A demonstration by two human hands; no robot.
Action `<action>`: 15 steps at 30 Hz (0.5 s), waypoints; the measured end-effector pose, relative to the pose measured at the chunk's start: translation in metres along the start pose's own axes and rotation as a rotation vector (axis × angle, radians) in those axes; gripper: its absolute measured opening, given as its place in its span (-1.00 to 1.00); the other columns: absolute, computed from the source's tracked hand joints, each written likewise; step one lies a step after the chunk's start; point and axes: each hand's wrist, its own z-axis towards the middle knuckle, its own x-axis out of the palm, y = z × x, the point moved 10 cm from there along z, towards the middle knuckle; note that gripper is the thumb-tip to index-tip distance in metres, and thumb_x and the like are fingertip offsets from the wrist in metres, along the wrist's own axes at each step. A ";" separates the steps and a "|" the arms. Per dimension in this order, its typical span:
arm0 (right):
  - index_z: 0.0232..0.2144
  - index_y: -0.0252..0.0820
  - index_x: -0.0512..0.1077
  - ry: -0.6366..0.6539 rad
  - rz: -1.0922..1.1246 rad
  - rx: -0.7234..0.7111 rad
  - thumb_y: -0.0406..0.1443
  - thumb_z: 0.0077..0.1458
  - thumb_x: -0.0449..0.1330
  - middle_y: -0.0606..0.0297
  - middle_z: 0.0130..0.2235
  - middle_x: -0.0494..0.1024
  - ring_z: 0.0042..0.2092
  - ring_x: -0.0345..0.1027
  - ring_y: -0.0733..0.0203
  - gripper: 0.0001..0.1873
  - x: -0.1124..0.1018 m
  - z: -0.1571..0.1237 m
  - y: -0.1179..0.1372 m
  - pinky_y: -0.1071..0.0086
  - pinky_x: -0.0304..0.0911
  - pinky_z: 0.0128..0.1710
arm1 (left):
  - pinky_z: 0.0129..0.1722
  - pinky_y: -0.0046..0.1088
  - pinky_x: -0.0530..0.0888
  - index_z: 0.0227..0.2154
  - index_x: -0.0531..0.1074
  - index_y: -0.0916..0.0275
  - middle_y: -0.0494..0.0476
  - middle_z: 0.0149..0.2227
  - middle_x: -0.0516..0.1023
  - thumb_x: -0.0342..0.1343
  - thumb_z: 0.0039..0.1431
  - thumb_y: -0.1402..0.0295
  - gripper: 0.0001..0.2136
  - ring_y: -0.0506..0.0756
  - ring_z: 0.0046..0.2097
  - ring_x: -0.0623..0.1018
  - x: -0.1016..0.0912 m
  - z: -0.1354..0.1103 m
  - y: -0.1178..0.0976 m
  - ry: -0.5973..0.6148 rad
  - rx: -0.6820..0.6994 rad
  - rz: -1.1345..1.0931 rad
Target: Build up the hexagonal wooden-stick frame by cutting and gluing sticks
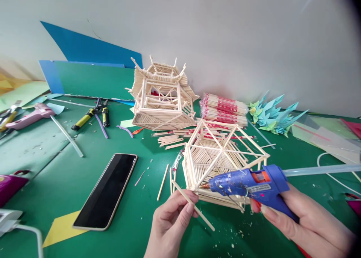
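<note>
Two hands occupied: right hand (306, 216) grips blue glue gun (237, 182), nozzle (205, 186) at near corner of stick frame (222, 150), well inside tabletop's (149, 149) far edge; left hand (170, 220) pinches wooden stick (205, 219) aside, likely giving clearance.

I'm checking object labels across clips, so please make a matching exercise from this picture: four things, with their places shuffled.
1. Glue gun
2. Single loose stick
3. Phone
4. Folded-paper piece

A. Partly over yellow paper
B. In the left hand
C. Beside the wrapped stick bundles
D. In the right hand

Pairs: 1-D, 2-B, 3-A, 4-C
</note>
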 end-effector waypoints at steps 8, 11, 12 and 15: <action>-0.21 0.16 0.42 -0.134 0.065 0.070 0.11 0.01 -0.03 0.36 -0.23 0.53 -0.15 0.41 0.02 -0.59 -0.005 -0.003 0.004 0.35 0.38 -0.20 | -0.38 -0.54 0.45 -0.43 0.58 0.20 0.14 -0.32 0.49 0.19 0.03 0.34 -0.90 0.03 -0.35 0.46 -0.002 0.000 0.002 -0.004 -0.011 0.005; -0.10 0.21 0.36 -0.101 0.047 0.055 0.08 0.02 0.02 0.39 -0.18 0.53 -0.12 0.41 0.01 -0.60 -0.006 -0.002 -0.004 0.31 0.38 -0.16 | -0.38 -0.54 0.45 -0.43 0.58 0.20 0.14 -0.32 0.49 0.20 0.01 0.33 -0.90 0.03 -0.35 0.47 -0.002 0.000 0.002 -0.012 -0.013 0.009; -0.08 0.22 0.33 -0.080 0.035 0.048 0.06 0.03 0.04 0.40 -0.17 0.53 -0.11 0.41 0.02 -0.60 -0.006 -0.002 -0.006 0.30 0.37 -0.14 | -0.38 -0.54 0.45 -0.42 0.58 0.20 0.14 -0.32 0.49 0.20 0.01 0.33 -0.90 0.03 -0.36 0.47 -0.002 0.000 0.002 -0.014 -0.016 0.011; -0.06 0.25 0.32 -0.024 -0.005 0.007 0.02 0.07 0.04 0.44 -0.15 0.52 -0.10 0.42 0.06 -0.63 -0.004 -0.001 -0.003 0.34 0.37 -0.14 | -0.38 -0.53 0.45 -0.43 0.58 0.20 0.15 -0.33 0.49 0.20 0.01 0.32 -0.90 0.04 -0.35 0.47 -0.003 0.000 0.003 -0.019 -0.021 0.016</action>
